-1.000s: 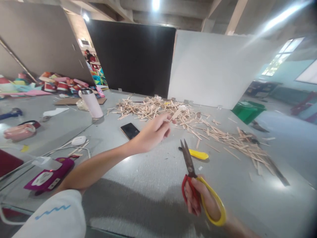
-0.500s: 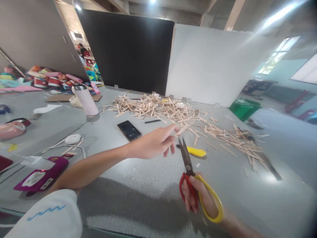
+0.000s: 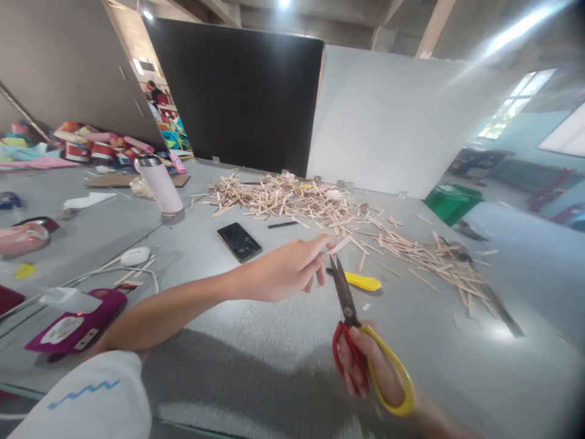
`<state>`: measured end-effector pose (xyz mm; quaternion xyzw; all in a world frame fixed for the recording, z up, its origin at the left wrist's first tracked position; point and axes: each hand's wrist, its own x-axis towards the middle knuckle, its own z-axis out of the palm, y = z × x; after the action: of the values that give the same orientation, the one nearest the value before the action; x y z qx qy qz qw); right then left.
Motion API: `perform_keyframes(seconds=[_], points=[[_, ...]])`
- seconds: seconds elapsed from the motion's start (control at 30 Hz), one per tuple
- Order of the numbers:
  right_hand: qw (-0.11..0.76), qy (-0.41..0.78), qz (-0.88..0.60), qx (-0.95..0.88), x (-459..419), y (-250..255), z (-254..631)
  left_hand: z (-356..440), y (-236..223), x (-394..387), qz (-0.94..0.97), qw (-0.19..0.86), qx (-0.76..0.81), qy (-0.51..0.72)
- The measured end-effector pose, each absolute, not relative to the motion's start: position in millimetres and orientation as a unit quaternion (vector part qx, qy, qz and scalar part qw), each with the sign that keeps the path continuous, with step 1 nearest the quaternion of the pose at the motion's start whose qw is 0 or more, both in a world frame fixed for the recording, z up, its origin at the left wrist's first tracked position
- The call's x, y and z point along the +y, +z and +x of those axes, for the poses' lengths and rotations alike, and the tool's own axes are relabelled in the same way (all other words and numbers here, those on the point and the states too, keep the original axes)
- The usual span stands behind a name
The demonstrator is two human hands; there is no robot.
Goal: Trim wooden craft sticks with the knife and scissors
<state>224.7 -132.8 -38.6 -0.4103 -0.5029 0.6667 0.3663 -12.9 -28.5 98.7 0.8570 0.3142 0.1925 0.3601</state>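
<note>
Pinched between the fingers of my left hand (image 3: 292,268) is a short wooden stick (image 3: 339,245), its free end angled up to the right. My right hand (image 3: 372,360) grips scissors (image 3: 348,308) with one red and one yellow handle. The blades point up and are slightly parted, their tips just below the stick. Whether they touch it I cannot tell. Behind the blades a yellow utility knife (image 3: 363,280) lies on the grey table (image 3: 256,347). A small pale scrap (image 3: 365,306) rests to the right of the scissors.
A large heap of wooden sticks (image 3: 278,198) spreads along the back and right. A phone (image 3: 238,241), a black pen (image 3: 283,224) and a pink flask (image 3: 158,186) stand or lie beyond my left arm. At left is a purple power strip (image 3: 98,314) with cables.
My left hand has shifted slightly down and to the right with the stick. The scissors stay almost in place, their blades a little closer together.
</note>
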Motion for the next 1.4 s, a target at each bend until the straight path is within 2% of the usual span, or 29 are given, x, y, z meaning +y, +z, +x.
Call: perform_keyframes(seconds=[0.57, 1.4], points=[[0.356, 0.657, -0.422, -0.514, -130.3, -38.3, 224.1, -14.1, 91.6, -27.3, 0.870, 0.324, 0.308, 0.208], [0.351, 0.663, -0.429, -0.503, -130.4, -39.6, 224.4, -14.0, 95.6, -31.2, 0.864, 0.329, 0.331, 0.187]])
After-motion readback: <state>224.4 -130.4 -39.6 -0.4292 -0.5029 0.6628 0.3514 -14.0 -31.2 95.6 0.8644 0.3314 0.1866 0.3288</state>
